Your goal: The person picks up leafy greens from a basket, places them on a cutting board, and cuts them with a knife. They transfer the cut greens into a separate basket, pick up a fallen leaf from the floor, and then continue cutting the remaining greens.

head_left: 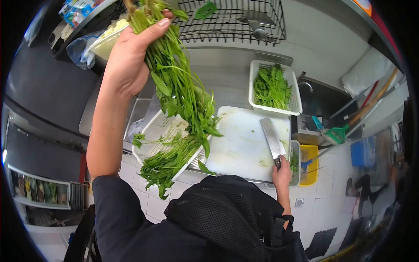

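My left hand [139, 52], raised at the upper left, is closed round a bunch of leafy greens [176, 78]. Its stems and roots point up and its leaves hang down toward the cutting board. Below hangs a white perforated basket [142, 150] with more greens [174, 159] draped over its near rim. With my right hand [283, 174] I grip the dark handle of a cleaver [272, 137], its broad blade lying over the white cutting board [233, 144]. Small green scraps dot the board.
A second white basket [297, 94] with greens stands behind the board, beside a sink with a tap [307, 85]. Right of the board are a clear bin [295, 170] and a yellow bin [310, 177]. A black wire rack [209, 26] hangs above. Another person's leg shows at right.
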### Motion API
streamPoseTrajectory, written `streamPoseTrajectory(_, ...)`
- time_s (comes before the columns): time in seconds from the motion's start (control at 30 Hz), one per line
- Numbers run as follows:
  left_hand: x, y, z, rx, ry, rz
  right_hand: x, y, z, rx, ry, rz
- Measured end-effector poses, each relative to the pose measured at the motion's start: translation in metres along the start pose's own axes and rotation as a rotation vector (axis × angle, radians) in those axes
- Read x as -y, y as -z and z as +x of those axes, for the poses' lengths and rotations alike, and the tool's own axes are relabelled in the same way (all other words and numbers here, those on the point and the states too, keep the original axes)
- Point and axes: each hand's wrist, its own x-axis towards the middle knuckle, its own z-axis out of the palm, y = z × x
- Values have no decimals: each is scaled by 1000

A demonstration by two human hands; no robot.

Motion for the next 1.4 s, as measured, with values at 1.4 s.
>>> streamPoseTrajectory(1.4,380,-224,-12,1380,860,445,-92,79,50,-163,-132,403)
